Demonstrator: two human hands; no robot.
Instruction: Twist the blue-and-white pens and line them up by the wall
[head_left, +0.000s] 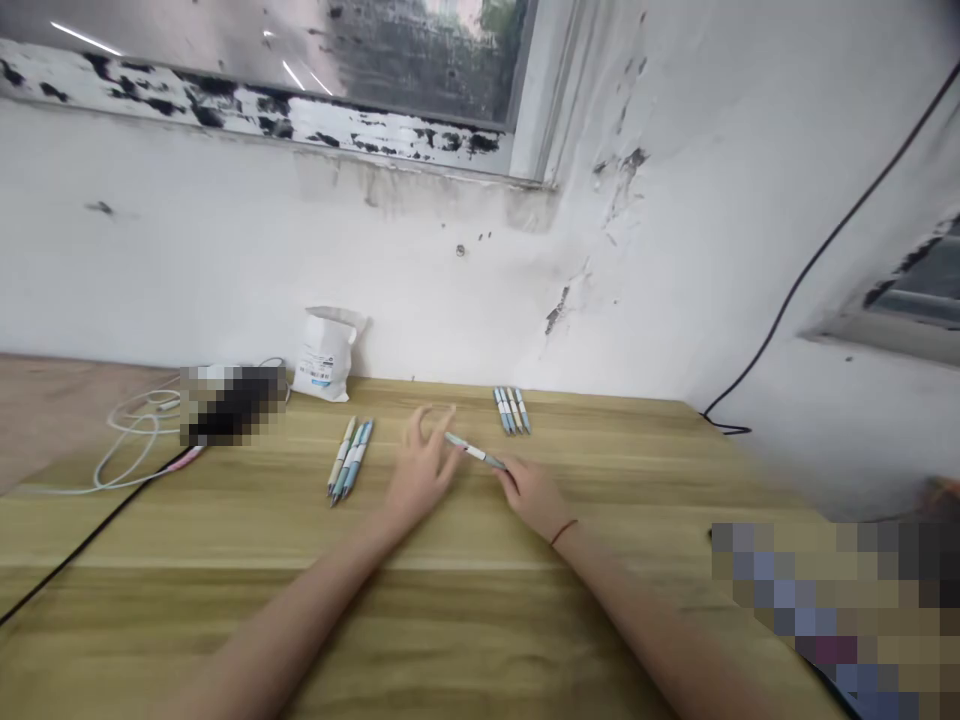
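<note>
A light blue pen with a white band slants across the middle of the table, its lower right end pinched in my right hand. Close to the pen's other end is my left hand, its fingers spread; whether a fingertip touches the pen I cannot tell. Left of that hand, a small group of pens, one yellowish and the others bluish, lies side by side. Farther back and to the right, a row of several pens rests near the wall.
A white plastic packet stands against the wall at the back left. White cables, a black cord and a blurred dark object lie at the left. A pixelated area covers the right front edge. The wooden table meets the wall behind.
</note>
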